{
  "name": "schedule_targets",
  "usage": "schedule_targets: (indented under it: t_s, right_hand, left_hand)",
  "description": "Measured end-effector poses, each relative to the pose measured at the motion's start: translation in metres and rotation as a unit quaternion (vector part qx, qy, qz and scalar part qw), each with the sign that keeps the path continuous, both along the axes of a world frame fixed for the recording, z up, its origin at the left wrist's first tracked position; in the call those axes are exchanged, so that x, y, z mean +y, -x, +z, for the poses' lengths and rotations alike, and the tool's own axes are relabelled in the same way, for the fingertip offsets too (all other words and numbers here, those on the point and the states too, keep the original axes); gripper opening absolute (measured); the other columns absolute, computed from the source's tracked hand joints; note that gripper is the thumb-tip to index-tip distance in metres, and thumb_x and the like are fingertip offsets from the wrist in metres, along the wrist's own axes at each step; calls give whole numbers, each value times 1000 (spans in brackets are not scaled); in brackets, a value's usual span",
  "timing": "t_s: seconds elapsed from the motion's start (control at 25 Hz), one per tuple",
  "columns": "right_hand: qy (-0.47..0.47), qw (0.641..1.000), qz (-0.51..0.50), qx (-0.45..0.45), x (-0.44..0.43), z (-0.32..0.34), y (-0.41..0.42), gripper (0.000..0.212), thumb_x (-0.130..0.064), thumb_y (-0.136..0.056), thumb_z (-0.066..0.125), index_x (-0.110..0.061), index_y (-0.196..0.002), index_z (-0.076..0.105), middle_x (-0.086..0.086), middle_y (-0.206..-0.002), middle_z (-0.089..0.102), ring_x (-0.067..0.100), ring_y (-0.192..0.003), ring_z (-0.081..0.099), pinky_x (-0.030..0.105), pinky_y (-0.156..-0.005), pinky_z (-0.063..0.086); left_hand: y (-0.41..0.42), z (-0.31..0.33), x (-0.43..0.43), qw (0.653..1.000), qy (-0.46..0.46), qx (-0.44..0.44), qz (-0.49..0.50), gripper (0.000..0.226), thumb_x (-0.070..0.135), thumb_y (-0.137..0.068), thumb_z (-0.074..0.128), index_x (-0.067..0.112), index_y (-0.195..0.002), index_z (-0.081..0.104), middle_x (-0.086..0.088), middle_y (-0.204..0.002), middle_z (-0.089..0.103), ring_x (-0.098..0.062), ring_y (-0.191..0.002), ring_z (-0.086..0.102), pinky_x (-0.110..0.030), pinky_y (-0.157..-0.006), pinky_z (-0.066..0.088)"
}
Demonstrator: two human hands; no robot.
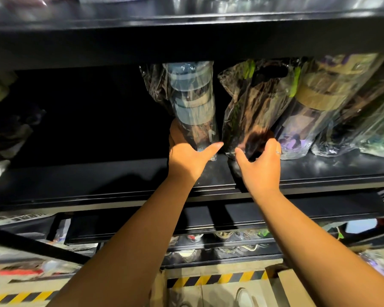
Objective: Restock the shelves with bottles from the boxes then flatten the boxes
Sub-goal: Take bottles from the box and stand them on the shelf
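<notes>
Two plastic-wrapped bottles stand on the black shelf [111,180] in front of me. My left hand [186,158] grips the base of the left wrapped bottle [191,100], fingers behind it and thumb across its front. My right hand [259,167] curls round the bottom of the dark brown wrapped bottle [253,107] beside it. More wrapped bottles [319,103] lean in a row to the right. A cardboard box [293,286] sits open on the floor at lower right.
An upper black shelf [186,34] hangs close overhead. The left half of the shelf is dark, with a few wrapped items [5,134] at its far left. Lower shelves hold jars [226,238]. Yellow-black hazard tape [217,278] marks the floor.
</notes>
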State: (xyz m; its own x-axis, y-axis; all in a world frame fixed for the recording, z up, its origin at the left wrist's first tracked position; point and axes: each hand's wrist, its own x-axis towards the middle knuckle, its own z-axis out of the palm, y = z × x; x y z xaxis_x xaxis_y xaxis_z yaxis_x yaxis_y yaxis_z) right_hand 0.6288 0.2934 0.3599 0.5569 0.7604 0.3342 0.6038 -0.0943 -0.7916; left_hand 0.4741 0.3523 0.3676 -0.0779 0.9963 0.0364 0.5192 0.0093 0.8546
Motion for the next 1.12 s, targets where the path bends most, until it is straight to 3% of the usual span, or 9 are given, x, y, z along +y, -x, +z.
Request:
schedule_targets:
  t_s: [0.12,0.28,0.44,0.52,0.6,0.72,0.8,1.0,1.12]
  right_hand:
    - [3,1000,-3,-6,-1,1,-1,41,-29,-85,73,-3,-102,45,15,-113,46,19,-91,38,19,-70,26]
    - [5,1000,-6,-6,-2,2,0,40,-30,-87,71,-3,-102,45,13,-113,46,14,-89,35,18,-68,24]
    - [4,1000,-8,-5,-3,2,0,40,-30,-87,71,-3,-102,46,14,-113,46,15,-90,35,18,-70,26]
    - [1,1000,-7,-1,-3,3,0,39,-29,-87,72,-4,-101,45,14,-113,47,16,-90,36,20,-70,27]
    - [1,1000,-8,-1,-2,2,1,40,-29,-87,72,-3,-102,46,14,-113,46,16,-90,37,22,-71,28]
    - [9,1000,-10,-4,-2,2,1,41,-31,-87,71,-3,-102,45,14,-114,46,18,-91,38,23,-71,29]
    - [8,1000,-9,0,-2,2,2,40,-31,-87,71,-5,-100,44,12,-111,44,20,-91,40,25,-71,30]
    - [11,1000,-7,5,-1,0,0,40,-31,-86,72,-5,-99,44,11,-109,43,21,-91,40,27,-71,32]
    - [15,999,-5,28,-1,0,1,50,-28,-85,74,1,-113,44,16,-122,42,22,-103,39,33,-88,39]
  left_hand:
    - [-6,13,9,993,-10,-118,-13,111,49,-62,89,13,-151,34,2,-139,53,-13,-127,52,-13,-97,42]
    - [5,14,9,988,-24,-153,20,103,63,-56,82,14,-140,48,2,-130,62,-14,-117,60,-25,-97,49]
    - [16,13,21,971,26,-230,61,96,54,-72,80,10,-146,39,2,-142,53,-17,-127,52,5,-72,33]
    - [21,14,20,970,-35,-229,78,101,48,-75,81,17,-154,24,2,-148,46,-18,-135,46,9,-80,31]
    - [30,13,13,962,-96,-243,83,98,37,-71,86,20,-148,28,0,-140,50,-17,-127,53,-9,-98,44]
    - [38,7,-1,964,-87,-250,42,56,34,-76,85,23,-117,49,0,-110,62,-13,-99,64,-25,-87,52]
    - [43,5,-5,955,-43,-295,13,70,38,-73,85,19,-128,45,-3,-119,63,-15,-108,65,-36,-96,53]
    - [35,9,-13,965,-103,-236,47,68,12,-80,83,6,-133,40,-3,-116,59,5,-100,61,-9,-88,45]
    - [29,11,-12,978,-80,-187,47,32,19,-79,85,24,-91,56,13,-82,56,11,-62,57,-5,-63,44]
